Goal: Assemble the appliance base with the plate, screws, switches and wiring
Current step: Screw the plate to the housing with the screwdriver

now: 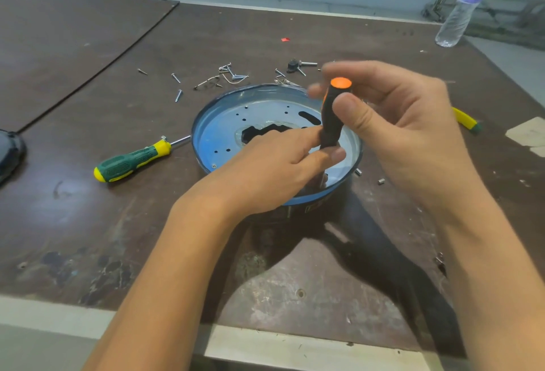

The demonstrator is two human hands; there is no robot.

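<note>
Both forearms bare, running up from bottom edge, angled inward toward each other. L hand sits lower, back of hand up, thumb + index pinching lower end of screwdriver handle; its other fingers mostly hidden. R hand higher, wrist bent, thumb pressed on handle's upper part, fingers curled round behind near top.
</note>
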